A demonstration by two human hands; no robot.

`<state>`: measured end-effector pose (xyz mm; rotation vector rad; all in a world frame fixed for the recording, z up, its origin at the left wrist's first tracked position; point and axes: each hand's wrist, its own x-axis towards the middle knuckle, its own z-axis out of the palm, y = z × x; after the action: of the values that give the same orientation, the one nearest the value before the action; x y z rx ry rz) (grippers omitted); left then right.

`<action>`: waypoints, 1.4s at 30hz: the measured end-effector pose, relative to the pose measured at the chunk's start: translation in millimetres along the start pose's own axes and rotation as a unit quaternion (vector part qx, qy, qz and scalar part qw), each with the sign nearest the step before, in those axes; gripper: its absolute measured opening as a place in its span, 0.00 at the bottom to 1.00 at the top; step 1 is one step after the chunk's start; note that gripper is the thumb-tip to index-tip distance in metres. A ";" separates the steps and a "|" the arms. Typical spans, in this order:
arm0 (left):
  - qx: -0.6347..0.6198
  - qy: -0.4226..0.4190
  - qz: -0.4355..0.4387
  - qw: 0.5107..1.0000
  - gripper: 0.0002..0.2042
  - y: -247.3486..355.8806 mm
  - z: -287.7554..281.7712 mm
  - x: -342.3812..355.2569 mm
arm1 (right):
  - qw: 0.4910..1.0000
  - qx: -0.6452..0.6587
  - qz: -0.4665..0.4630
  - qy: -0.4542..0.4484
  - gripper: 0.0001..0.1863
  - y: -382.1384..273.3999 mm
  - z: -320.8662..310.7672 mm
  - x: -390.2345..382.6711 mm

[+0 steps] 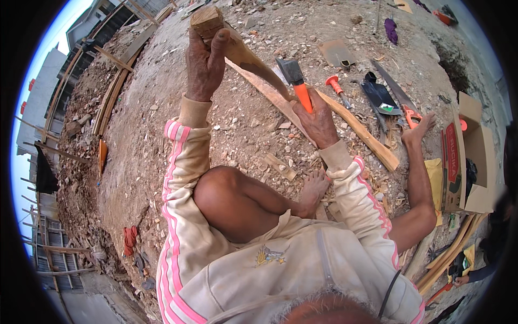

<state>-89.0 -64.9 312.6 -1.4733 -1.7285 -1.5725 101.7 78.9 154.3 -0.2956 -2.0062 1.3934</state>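
I'm grasping the upper end of a thick timber (245,55) w/ my L hand (206,70), thumb pressing its side nr the cut face. The timber is slanting down, held up off the ground (151,129), its lower end pointing twd my R hand (318,121); can't tell if those 2 are touching. W/ the R hand I'm gripping an orange-handled tool (300,92), black head up; can't tell if hatchet or hammer. Below the timber a pale plank (264,89) is running diag. down twd the R wrist; can't tell what it's resting on. A yellowish length of wood (359,130) is lying just R of the R hand. Nr its upper end a chisel (335,85) w/ orange grip is lying, then a black item (unclear) (376,93), then a handsaw (393,85), its orange handle sitting right by my R foot (420,128). An open cardboard box (456,186) is standing far R. Up top, a flat brownish sheet (335,52) & a purple cloth (391,31) are lying on the ground. Lower R, a co-worker's hand (462,281) is showing nr some boards (453,254).
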 end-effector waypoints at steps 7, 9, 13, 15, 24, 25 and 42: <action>0.085 -0.101 0.039 0.991 0.22 43.1 -4.3 -3.7 | 0.980 0.104 -0.118 0.125 0.19 -111.0 -54.7 -25.0; 0.112 -0.110 0.094 0.983 0.22 54.0 2.9 -2.7 | 0.971 0.085 -0.175 0.142 0.19 -123.3 -59.8 -30.3; 0.213 -0.117 0.208 0.948 0.21 65.6 15.8 -2.4 | 0.966 0.046 -0.222 0.121 0.22 -129.7 -59.3 -33.3; 0.226 -0.107 0.220 0.943 0.21 67.0 20.5 -6.5 | 0.978 0.004 -0.177 0.109 0.25 -133.6 -61.0 -37.9; 0.231 -0.064 0.210 0.948 0.20 76.7 31.7 -19.6 | 0.953 0.003 -0.251 0.169 0.26 -157.2 -65.9 -45.6; 0.236 -0.071 0.194 0.949 0.19 80.7 33.6 -21.0 | 0.961 -0.011 -0.234 0.149 0.26 -151.1 -64.3 -45.5; 0.179 -0.052 0.134 0.973 0.21 77.2 42.8 -16.1 | 0.978 0.019 -0.146 0.150 0.23 -114.6 -49.5 -47.1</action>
<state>-1.8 -47.5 324.3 -1.5436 -1.6770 -1.0029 189.5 44.4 248.8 -0.1725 -1.6960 1.1264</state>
